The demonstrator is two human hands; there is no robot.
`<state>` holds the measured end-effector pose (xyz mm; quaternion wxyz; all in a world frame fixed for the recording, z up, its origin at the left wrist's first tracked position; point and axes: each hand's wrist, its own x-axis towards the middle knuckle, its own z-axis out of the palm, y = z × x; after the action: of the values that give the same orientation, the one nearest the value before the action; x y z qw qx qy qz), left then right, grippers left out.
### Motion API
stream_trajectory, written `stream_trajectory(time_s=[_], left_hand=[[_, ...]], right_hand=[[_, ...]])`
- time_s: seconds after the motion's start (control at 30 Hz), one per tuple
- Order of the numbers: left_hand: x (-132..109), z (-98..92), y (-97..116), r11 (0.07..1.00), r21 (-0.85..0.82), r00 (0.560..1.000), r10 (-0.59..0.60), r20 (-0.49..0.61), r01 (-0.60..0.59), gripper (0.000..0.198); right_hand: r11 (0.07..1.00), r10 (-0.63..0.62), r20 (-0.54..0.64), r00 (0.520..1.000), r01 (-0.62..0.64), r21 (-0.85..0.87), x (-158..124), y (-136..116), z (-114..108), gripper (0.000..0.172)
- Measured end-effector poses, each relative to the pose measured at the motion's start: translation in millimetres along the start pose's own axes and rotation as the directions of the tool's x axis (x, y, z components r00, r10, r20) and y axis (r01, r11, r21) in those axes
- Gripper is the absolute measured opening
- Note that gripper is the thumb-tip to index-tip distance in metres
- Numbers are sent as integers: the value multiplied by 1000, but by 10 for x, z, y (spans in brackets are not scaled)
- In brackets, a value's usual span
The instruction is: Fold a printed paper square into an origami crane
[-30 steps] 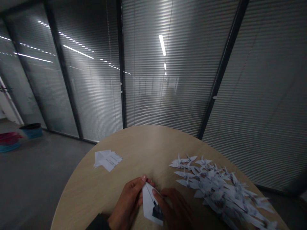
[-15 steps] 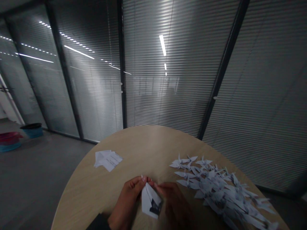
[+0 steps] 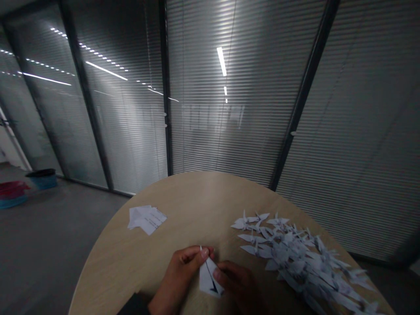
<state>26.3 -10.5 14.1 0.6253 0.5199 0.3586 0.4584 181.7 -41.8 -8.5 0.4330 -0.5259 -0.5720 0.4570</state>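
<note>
Between my hands is a piece of folded white paper [image 3: 207,280] with a dark printed patch near its lower edge and a crease line down its middle. My left hand [image 3: 180,272] pinches its narrow top tip between thumb and fingers. On the other side, my right hand [image 3: 236,280] grips the paper's right edge, thumb on top and fingers curled behind. The right hand is in shadow, and its lower part is hard to make out.
Many folded paper cranes [image 3: 302,258] lie heaped along the right of the round wooden table [image 3: 210,192]. A few flat paper sheets [image 3: 147,218] rest at the left. Basins [image 3: 44,178] stand on the floor beyond, by a glass partition [image 3: 226,144] with blinds.
The paper has shifted slightly right and looks narrower, with less of the dark print showing. My right thumb has come onto its right side. My left hand still pinches the tip.
</note>
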Motion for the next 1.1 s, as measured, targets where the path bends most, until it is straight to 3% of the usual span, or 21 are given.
stream_trajectory(time_s=[0.23, 0.4, 0.67, 1.1], left_hand=[[27, 16, 28, 993, -75, 994, -97, -48, 94, 41], [8, 48, 53, 990, -85, 989, -120, -88, 112, 42], [-30, 68, 70, 987, -111, 989, -127, -70, 119, 41], [32, 42, -51, 986, -69, 987, -153, -50, 149, 44]], right_hand=[[999, 43, -82, 996, -42, 17, -5, 13, 9, 52], [996, 78, -79, 994, -75, 44, 0, 41, 14, 55], [991, 123, -26, 992, -124, -48, -44, -142, -25, 49], [997, 76, -128, 989, -79, -15, -22, 46, 34, 53]])
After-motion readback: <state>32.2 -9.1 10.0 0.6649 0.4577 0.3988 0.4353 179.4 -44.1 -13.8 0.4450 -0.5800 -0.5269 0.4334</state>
